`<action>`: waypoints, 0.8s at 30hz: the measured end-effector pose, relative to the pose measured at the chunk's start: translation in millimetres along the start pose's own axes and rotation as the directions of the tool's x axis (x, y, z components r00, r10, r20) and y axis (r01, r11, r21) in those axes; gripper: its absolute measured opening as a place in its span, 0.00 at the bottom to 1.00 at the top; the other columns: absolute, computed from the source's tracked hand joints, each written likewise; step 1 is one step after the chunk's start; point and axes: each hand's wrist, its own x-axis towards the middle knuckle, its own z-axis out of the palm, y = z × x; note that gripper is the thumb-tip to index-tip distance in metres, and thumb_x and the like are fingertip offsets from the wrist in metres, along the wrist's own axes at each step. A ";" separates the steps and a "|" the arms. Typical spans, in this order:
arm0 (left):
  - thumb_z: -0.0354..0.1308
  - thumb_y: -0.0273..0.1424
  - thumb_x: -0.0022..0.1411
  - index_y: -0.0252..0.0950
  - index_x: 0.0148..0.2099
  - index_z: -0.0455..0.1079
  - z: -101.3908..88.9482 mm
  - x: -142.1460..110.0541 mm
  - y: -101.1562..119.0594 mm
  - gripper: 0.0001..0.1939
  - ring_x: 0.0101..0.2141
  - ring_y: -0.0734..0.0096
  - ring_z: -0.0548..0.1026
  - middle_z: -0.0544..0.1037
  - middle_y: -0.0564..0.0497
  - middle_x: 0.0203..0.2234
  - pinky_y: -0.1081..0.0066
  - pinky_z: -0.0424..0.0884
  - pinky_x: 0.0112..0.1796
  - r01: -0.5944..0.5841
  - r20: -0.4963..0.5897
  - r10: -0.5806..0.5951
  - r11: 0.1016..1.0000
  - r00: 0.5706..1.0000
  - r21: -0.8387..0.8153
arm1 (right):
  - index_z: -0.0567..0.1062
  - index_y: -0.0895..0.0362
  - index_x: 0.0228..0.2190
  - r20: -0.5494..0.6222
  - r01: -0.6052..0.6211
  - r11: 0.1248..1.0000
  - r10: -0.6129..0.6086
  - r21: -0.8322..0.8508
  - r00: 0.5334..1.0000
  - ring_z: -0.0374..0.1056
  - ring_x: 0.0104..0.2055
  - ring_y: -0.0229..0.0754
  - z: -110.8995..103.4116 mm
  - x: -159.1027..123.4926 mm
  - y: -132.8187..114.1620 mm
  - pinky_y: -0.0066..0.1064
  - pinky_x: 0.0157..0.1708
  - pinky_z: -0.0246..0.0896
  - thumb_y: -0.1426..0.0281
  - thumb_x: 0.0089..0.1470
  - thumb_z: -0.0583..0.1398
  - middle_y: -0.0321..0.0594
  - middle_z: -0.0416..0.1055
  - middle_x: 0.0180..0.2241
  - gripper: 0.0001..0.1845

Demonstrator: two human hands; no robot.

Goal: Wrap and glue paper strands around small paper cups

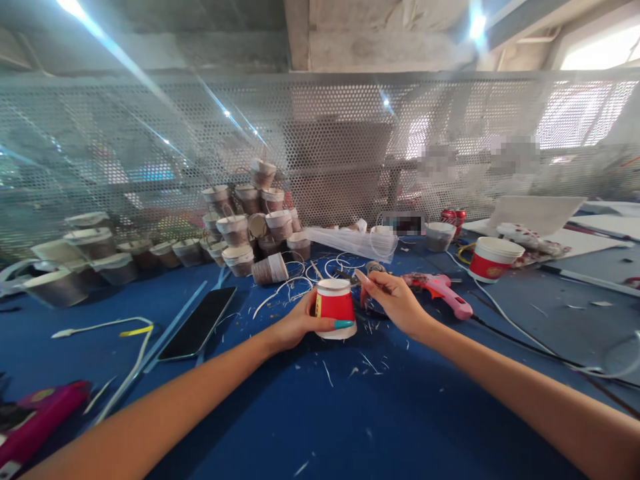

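A red and white paper cup (334, 305) stands in the middle of the view, its narrower end up and its wider white end down. My left hand (295, 323) is wrapped round its left side, the teal-nailed thumb lying across the front. Just right of the cup is my right hand (397, 303), closed in a pinch; whatever is between its fingertips is too small to make out. A pink glue gun (450, 297) lies beyond the right hand, its nozzle end partly hidden. White cord pieces (295, 283) are scattered behind the cup.
Small brown and white buckets (235, 230) are stacked at the back left. A phone (200, 323) lies left, with a magenta tool (47, 423) at the near left edge. Another red cup (495, 260) stands right, near a black cable (525, 343). Perforated metal panels (340, 147) close off the back.
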 end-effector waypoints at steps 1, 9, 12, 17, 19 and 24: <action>0.68 0.28 0.38 0.33 0.49 0.62 0.1 0.0 0.2 0.33 0.38 0.60 0.73 0.75 0.44 0.38 0.62 0.66 0.41 -0.002 0.003 0.002 1.000 1.000 -0.001 | 0.65 0.56 0.18 0.000 -0.004 1.000 0.004 0.005 1.000 0.56 0.23 0.34 0.7 -0.1 1.4 0.27 0.26 0.51 0.58 0.54 0.52 0.34 0.63 0.19 0.19; 0.67 0.27 0.37 0.33 0.48 0.63 0.7 -0.7 1.8 0.32 0.36 0.62 0.73 0.76 0.44 0.38 0.63 0.66 0.39 -0.004 0.018 0.004 1.000 1.000 -0.009 | 0.61 0.56 0.17 -0.035 -0.026 1.000 0.026 -0.010 0.999 0.52 0.21 0.33 4.7 1.0 5.3 0.28 0.23 0.47 0.58 0.52 0.52 0.32 0.58 0.17 0.19; 0.67 0.26 0.37 0.33 0.48 0.63 -0.1 -0.6 1.0 0.32 0.37 0.62 0.73 0.76 0.44 0.38 0.64 0.66 0.39 -0.007 0.032 0.008 1.000 0.999 -0.014 | 0.61 0.56 0.16 -0.039 -0.025 1.000 0.024 -0.007 0.999 0.52 0.21 0.33 5.3 1.0 4.1 0.27 0.22 0.46 0.58 0.52 0.52 0.32 0.57 0.17 0.19; 0.66 0.26 0.36 0.33 0.46 0.64 -0.2 0.2 1.4 0.31 0.36 0.63 0.73 0.76 0.45 0.37 0.65 0.65 0.39 -0.015 0.034 0.015 1.000 0.999 -0.009 | 0.61 0.56 0.17 -0.027 -0.062 0.998 0.062 -0.006 0.998 0.50 0.19 0.32 5.7 -0.3 5.5 0.27 0.20 0.44 0.59 0.53 0.52 0.31 0.55 0.16 0.19; 0.66 0.26 0.37 0.32 0.46 0.65 -0.1 0.9 2.0 0.30 0.36 0.62 0.73 0.76 0.45 0.36 0.65 0.65 0.39 -0.011 0.042 0.011 1.000 0.999 -0.010 | 0.61 0.56 0.17 -0.019 -0.077 0.997 0.077 -0.005 0.997 0.49 0.19 0.31 6.0 -0.8 6.2 0.27 0.19 0.42 0.59 0.52 0.53 0.30 0.53 0.15 0.19; 0.66 0.27 0.36 0.32 0.47 0.64 -0.5 2.4 2.7 0.31 0.39 0.57 0.73 0.76 0.42 0.39 0.61 0.64 0.42 0.006 0.068 -0.005 1.000 0.998 -0.007 | 0.61 0.56 0.17 -0.027 -0.095 0.995 0.095 0.014 0.995 0.47 0.19 0.31 8.0 -0.9 4.9 0.27 0.19 0.41 0.57 0.52 0.53 0.30 0.52 0.16 0.19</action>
